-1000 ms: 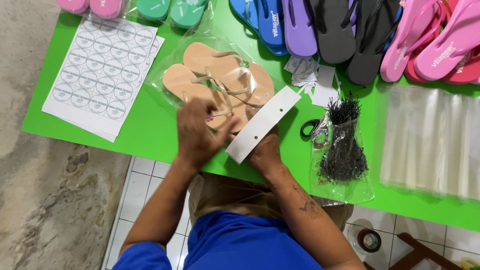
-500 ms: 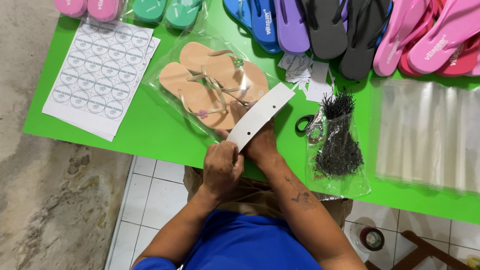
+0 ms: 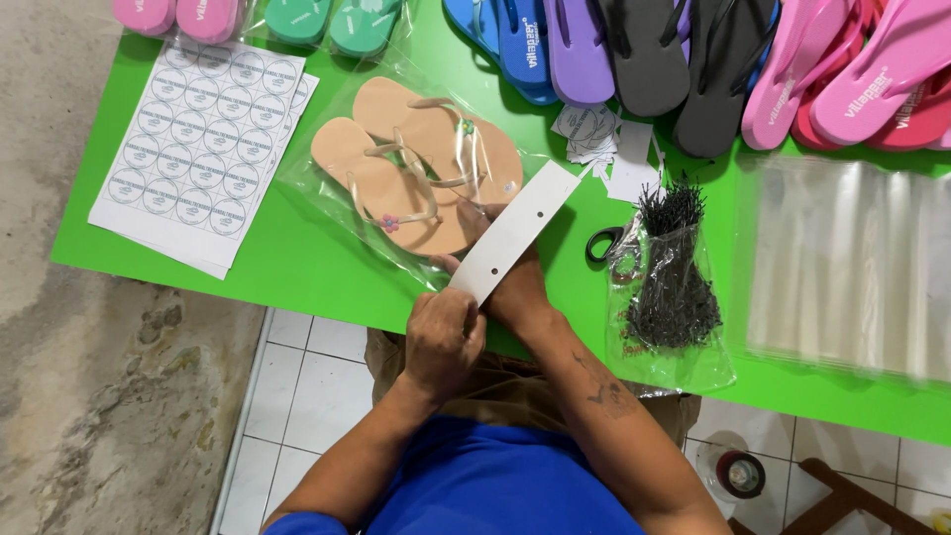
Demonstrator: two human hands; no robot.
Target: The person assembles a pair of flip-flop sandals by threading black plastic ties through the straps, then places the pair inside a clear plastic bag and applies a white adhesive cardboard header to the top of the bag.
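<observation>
White cardboard header strip (image 3: 515, 233), one piece with two punched holes, is pinched at its near end by the left hand (image 3: 443, 339) and braced from beneath by the right hand (image 3: 505, 277), whose fingers it mostly hides. Just beyond the hands lies one clear plastic bag (image 3: 327, 193) with two tan flip-flops (image 3: 416, 163) inside. Right of the hands, black scissors (image 3: 601, 244) show only one handle loop beside a bag of black ties (image 3: 674, 287).
</observation>
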